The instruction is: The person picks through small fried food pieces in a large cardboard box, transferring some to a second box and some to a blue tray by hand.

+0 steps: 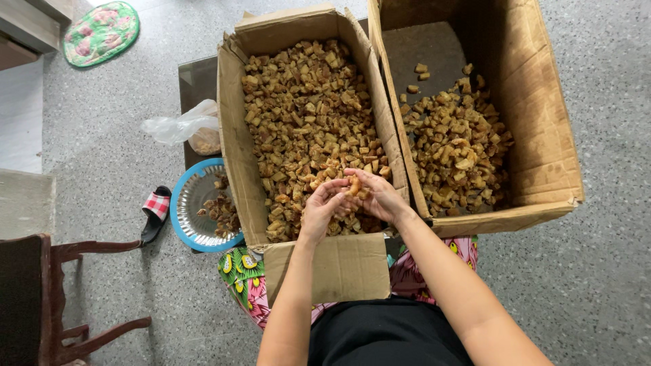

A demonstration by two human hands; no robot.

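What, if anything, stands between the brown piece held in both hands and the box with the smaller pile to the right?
Only the two adjoining cardboard walls between the boxes. The piece, held by left hand and right hand, sits above them; nothing else intervenes toward the right box.

You had a single view, from the camera on your head, and it looked almost straight down over your forearms. It sat close above the left cardboard box (305, 129) and the right cardboard box (475, 115), with the speckled floor (597, 271) filling the edges around them.
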